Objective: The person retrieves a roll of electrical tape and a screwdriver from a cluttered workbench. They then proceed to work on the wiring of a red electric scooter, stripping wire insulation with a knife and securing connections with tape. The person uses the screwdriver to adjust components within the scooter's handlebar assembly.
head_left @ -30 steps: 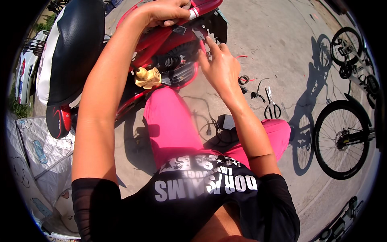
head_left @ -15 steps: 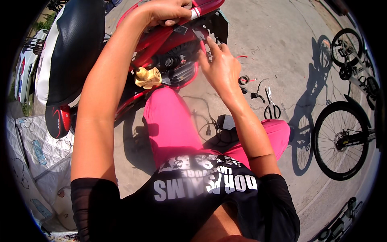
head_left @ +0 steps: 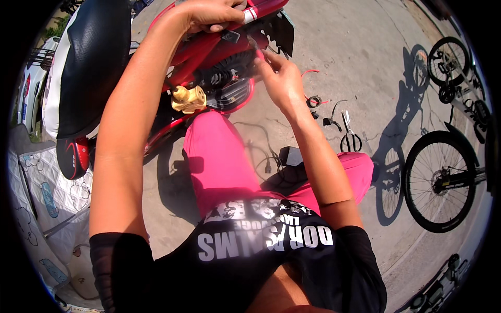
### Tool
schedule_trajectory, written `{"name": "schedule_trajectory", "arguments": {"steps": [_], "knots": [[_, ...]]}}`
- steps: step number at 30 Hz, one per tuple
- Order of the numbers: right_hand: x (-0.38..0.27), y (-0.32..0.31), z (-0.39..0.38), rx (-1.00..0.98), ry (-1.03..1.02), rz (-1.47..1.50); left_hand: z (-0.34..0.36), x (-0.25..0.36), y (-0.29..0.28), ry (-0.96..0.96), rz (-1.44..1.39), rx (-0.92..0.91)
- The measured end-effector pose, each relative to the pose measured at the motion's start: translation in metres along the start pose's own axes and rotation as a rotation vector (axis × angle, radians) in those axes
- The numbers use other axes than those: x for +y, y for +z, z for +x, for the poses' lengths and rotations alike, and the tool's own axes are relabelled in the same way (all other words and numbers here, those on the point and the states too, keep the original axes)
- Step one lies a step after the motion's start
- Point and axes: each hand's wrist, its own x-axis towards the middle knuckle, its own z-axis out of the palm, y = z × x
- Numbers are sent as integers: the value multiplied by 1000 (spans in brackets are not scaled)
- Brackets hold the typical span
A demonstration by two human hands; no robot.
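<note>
Sunlit concrete ground [head_left: 334, 52] surrounds the red vehicle frame [head_left: 269, 9], with black-handled scissors [head_left: 348, 128] lying to the right. Left hand [head_left: 211, 16] curls around the frame's upper tube, partly cut off by the view's top edge. Right hand [head_left: 284, 78] pinches a slim pink-handled tool [head_left: 259, 54], its blurred tip directed at the frame just beside that tube. Brace the frame firmly, keep the tip clear of the supporting fingers, and apply light, controlled pressure.

I see both bare arms [head_left: 124, 141] stretched far, left hand [head_left: 215, 15] curled farthest, right hand [head_left: 282, 78] nearer, fingers [head_left: 276, 59] bent.
</note>
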Motion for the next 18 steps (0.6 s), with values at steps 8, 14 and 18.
{"name": "schedule_trajectory", "arguments": {"steps": [8,14,18], "knots": [[12,-9,0,-545,889,2078,6,-7,1,4,-128,-59],[0,-6,-17,9,49,142,-7,21,-1,-128,115,-37],[-6,-8,-15,149,-118,-358,-6,17,-3,-119,57,-95]]}}
